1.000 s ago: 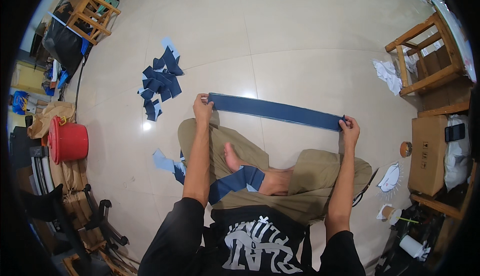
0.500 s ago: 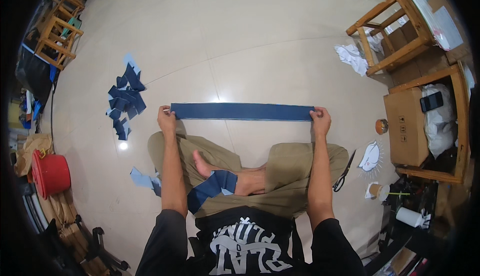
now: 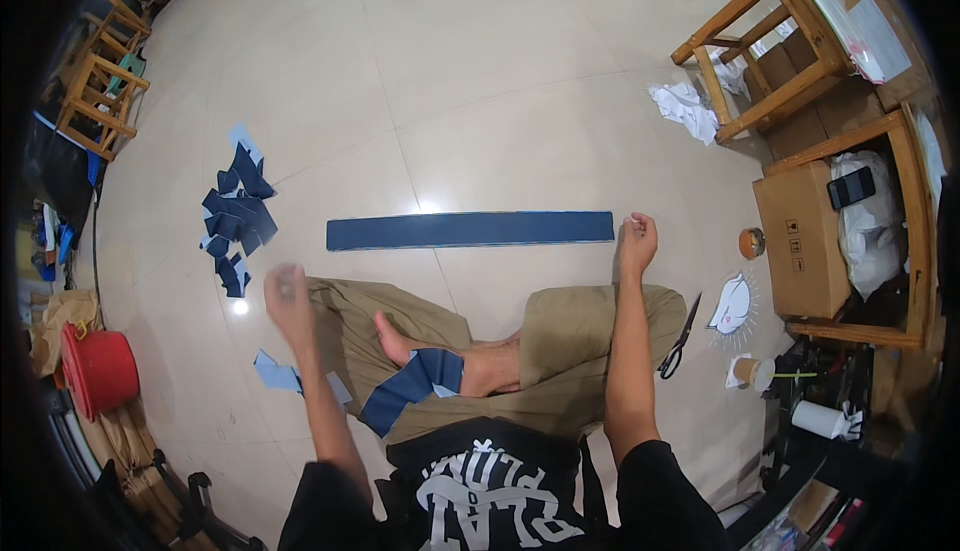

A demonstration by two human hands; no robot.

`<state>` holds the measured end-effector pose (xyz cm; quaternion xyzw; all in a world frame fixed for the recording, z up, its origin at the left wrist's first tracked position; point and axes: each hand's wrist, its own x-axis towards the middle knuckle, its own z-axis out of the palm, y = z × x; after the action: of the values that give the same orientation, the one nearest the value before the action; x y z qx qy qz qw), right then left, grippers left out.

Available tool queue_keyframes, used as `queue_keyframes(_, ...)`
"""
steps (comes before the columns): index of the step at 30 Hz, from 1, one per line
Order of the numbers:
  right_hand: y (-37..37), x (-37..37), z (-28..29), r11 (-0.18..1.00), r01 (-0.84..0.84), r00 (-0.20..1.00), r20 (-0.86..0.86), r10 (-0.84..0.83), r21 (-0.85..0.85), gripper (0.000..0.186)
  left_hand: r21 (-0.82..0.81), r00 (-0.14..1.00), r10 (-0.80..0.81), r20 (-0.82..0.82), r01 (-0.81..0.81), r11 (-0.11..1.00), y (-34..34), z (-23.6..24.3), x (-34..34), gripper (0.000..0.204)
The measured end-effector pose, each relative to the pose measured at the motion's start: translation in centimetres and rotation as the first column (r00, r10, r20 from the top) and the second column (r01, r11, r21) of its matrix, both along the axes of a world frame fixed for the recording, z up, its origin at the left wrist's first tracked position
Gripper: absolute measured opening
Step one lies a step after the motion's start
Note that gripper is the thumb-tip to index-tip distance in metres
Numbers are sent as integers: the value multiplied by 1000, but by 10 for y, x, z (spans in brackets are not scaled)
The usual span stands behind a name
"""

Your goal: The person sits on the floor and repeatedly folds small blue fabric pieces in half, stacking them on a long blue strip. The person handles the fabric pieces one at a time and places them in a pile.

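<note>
A long dark blue fabric strip [image 3: 470,230] lies flat on the floor in front of my crossed legs. Just beyond its right end is my right hand [image 3: 638,243], its fingers curled in with nothing seen in them, apart from the cloth. My left hand [image 3: 288,301] is beside my left knee, away from the strip and smeared by motion. Across my lower leg and lap lies another dark blue cloth piece [image 3: 410,387] with a lighter underside. Light blue scraps [image 3: 277,371] sit under and beside my left forearm.
A pile of blue cloth offcuts [image 3: 238,213] lies at left. Black scissors [image 3: 680,341] rest by my right knee, near a white paper cutout [image 3: 730,304] and a small round amber container [image 3: 752,243]. A red bucket [image 3: 100,371], wooden stool [image 3: 770,51] and cardboard box [image 3: 800,241] stand around.
Both hands have let go of the strip's ends, and it rests on the floor. My left hand has moved left and back toward me; my right stays near the right end.
</note>
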<state>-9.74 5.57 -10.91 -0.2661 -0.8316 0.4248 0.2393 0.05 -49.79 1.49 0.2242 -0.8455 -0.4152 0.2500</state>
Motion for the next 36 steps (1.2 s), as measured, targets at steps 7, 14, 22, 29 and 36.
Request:
queue_keyframes(7,-60,-8,49,951,-224,974,-30,223,-214,13,-86,684,-550,479,660,746,87,60,127,21)
queue_keyframes(14,-148,93,115,679,-664,735,-105,670,-312,6,679,937,-273,216,56,732,104,111,108,16)
queue_keyframes(22,-244,177,158,-410,-378,468,-553,689,-830,88,442,367,-870,330,754,486,132,148,124,20)
queue_keyframes(29,-214,116,190,-287,-296,593,-411,692,-911,78,667,97,-837,538,559,493,114,135,137,43)
queue_keyframes(36,-216,125,212,-397,-178,590,-421,689,-900,77,594,541,-834,112,636,493,148,90,88,70)
